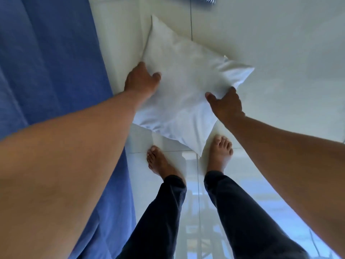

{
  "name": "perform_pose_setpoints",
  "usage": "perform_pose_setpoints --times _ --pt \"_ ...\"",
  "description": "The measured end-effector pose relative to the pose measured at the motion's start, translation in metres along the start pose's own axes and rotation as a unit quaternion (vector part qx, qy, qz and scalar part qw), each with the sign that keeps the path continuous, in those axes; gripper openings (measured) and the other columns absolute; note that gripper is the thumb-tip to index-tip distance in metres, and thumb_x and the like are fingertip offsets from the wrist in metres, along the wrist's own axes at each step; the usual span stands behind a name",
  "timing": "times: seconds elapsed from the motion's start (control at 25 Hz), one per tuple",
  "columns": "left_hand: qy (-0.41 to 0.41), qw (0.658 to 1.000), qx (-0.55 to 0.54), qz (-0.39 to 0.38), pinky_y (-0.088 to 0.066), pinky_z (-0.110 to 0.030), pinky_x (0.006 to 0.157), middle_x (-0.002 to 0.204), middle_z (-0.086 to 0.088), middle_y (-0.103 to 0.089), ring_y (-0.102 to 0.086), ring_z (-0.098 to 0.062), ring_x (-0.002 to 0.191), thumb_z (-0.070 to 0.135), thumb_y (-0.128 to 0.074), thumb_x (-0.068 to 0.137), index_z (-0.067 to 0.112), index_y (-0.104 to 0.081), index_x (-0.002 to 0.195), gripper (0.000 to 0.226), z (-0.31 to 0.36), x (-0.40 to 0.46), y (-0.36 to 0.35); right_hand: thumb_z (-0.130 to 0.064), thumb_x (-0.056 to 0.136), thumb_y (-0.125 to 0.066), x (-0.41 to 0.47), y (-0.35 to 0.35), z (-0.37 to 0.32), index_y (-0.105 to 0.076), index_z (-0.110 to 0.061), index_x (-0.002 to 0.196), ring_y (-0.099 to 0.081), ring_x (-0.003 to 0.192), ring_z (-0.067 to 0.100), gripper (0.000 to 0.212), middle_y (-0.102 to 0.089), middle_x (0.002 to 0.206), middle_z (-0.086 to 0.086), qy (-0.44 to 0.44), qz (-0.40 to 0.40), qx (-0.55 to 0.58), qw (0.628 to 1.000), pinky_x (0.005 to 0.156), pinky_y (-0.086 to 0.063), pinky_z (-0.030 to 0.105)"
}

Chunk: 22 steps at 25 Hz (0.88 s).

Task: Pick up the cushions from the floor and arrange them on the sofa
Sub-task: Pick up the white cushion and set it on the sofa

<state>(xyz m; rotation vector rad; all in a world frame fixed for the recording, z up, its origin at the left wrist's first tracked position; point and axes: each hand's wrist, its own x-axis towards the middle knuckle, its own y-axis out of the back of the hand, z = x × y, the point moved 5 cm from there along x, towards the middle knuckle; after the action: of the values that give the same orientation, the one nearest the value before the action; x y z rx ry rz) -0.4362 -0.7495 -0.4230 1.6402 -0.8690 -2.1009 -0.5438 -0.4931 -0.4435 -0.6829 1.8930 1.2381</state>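
A plain white cushion (186,86) is held above the white tiled floor, tilted like a diamond, just in front of my bare feet. My left hand (142,79) grips its left edge, thumb on top. My right hand (225,103) grips its lower right edge, fingers curled under the fabric. The sofa, draped in blue cloth (50,68), runs along the left side, right beside my left arm.
The glossy white tiled floor (270,43) stretches ahead and to the right. A striped dark-and-white item (208,0) peeks in at the top edge. My legs in dark trousers (162,212) stand close to the sofa's edge.
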Motion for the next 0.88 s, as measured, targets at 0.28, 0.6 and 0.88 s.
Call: perform_pose_setpoints --times 0.28,0.6,0.88 --pt "0.124 0.964 -0.232 -0.039 -0.055 -0.026 0.085 0.123 -0.002 -0.069 -0.068 -0.023 0.101 0.055 -0.072 0.079 0.016 -0.061 0.133 0.067 -0.028 0.037 -0.039 -0.056 0.065 -0.093 0.032 -0.019 0.024 -0.057 -0.011 0.138 -0.063 0.113 0.022 0.093 -0.063 0.114 -0.005 -0.116 -0.022 0.299 0.947 0.101 -0.054 0.033" --pt "0.129 0.904 -0.408 0.001 -0.059 -0.031 0.09 0.098 0.0 -0.075 -0.073 -0.024 0.103 0.027 -0.076 0.087 0.021 -0.071 0.103 0.018 -0.032 -0.07 0.034 -0.051 0.075 -0.088 -0.056 0.067 -0.046 -0.062 -0.01 0.136 -0.061 0.112 0.021 0.078 -0.063 0.105 -0.01 -0.032 -0.022 0.265 0.964 0.106 -0.05 0.036" --pt "0.098 0.85 -0.516 0.042 -0.055 -0.023 0.078 0.101 0.007 -0.073 -0.069 -0.012 0.094 0.026 -0.075 0.089 0.022 -0.068 0.109 0.022 -0.017 -0.215 0.154 -0.048 0.078 -0.088 -0.197 0.165 -0.128 -0.061 -0.011 0.141 -0.061 0.11 0.017 0.078 -0.065 0.124 -0.002 0.081 -0.023 0.261 0.962 0.1 -0.049 0.027"
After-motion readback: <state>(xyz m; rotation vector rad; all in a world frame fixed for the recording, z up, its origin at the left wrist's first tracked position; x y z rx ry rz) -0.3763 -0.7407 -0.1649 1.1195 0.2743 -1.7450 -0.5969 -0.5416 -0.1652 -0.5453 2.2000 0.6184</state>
